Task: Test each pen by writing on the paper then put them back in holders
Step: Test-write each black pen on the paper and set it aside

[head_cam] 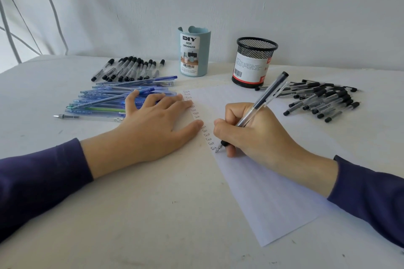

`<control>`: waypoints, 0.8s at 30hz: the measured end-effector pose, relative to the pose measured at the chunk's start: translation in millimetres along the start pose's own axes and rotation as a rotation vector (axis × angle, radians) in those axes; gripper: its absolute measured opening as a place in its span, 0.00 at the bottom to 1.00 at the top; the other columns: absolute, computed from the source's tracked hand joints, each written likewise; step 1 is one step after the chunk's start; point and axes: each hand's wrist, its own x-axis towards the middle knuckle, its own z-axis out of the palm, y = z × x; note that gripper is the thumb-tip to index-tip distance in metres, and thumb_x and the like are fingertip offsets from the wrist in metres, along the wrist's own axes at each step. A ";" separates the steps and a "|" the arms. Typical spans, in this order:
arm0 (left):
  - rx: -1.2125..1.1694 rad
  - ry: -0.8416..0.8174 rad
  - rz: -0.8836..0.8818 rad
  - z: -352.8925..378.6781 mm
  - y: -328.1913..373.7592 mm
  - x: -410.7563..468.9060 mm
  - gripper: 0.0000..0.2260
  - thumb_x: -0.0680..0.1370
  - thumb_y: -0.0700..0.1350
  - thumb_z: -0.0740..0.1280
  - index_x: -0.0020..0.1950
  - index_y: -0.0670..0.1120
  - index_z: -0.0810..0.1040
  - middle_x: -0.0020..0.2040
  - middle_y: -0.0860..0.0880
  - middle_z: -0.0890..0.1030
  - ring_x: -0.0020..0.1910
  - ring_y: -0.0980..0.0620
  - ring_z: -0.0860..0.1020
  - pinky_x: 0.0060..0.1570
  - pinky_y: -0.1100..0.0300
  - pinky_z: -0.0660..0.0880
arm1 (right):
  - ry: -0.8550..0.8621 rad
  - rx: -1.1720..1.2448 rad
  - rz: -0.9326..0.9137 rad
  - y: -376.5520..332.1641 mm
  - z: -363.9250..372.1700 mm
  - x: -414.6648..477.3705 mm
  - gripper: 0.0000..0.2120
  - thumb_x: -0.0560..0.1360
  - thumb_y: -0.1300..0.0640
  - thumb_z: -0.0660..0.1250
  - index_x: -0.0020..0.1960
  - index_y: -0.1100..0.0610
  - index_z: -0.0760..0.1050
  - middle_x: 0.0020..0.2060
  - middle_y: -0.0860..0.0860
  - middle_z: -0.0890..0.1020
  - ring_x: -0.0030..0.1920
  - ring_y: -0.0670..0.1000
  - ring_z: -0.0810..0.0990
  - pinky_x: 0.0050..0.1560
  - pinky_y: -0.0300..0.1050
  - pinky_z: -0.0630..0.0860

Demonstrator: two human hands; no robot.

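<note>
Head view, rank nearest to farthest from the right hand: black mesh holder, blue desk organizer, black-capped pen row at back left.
From the right hand:
1. Black mesh holder, straight behind it.
2. Blue desk organizer, back centre.
3. Black-capped pen row, far back left.

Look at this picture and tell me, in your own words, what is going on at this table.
A person is testing pens. The right hand grips a clear pen with its tip on the paper, at the foot of a column of handwritten "Test" words. The left hand lies flat at the paper's left edge. Blue pens and black-capped pens lie loose on the table. No pens stick out of the blue holder or the mesh holder.
</note>
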 end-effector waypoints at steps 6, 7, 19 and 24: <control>0.012 -0.008 0.000 -0.5 0.8 0.2 0.38 0.68 0.74 0.35 0.76 0.64 0.56 0.77 0.62 0.57 0.77 0.56 0.53 0.73 0.39 0.38 | -0.019 0.011 0.004 -1.3 0.8 0.6 0.18 0.74 0.62 0.69 0.29 0.59 0.66 0.24 0.56 0.72 0.24 0.48 0.77 0.29 0.40 0.76; 0.012 -0.010 0.002 -0.8 0.8 0.1 0.38 0.68 0.74 0.35 0.76 0.64 0.56 0.77 0.62 0.57 0.77 0.56 0.53 0.73 0.40 0.38 | -0.025 0.013 0.001 -1.5 0.9 0.2 0.18 0.74 0.62 0.69 0.29 0.59 0.66 0.25 0.57 0.72 0.24 0.48 0.77 0.29 0.40 0.76; 0.000 0.012 0.009 0.0 1.6 -0.6 0.39 0.67 0.74 0.35 0.75 0.63 0.58 0.76 0.62 0.59 0.76 0.57 0.54 0.74 0.41 0.38 | -0.035 -0.008 -0.004 -0.2 0.7 0.9 0.19 0.74 0.60 0.69 0.27 0.55 0.66 0.23 0.53 0.73 0.25 0.49 0.76 0.29 0.40 0.75; -0.001 0.015 0.015 -0.1 0.9 0.0 0.39 0.68 0.74 0.35 0.75 0.64 0.58 0.76 0.63 0.59 0.76 0.57 0.55 0.74 0.41 0.38 | -0.020 -0.011 -0.003 -1.3 -0.1 0.7 0.19 0.73 0.60 0.69 0.27 0.55 0.66 0.23 0.53 0.74 0.24 0.47 0.76 0.30 0.42 0.76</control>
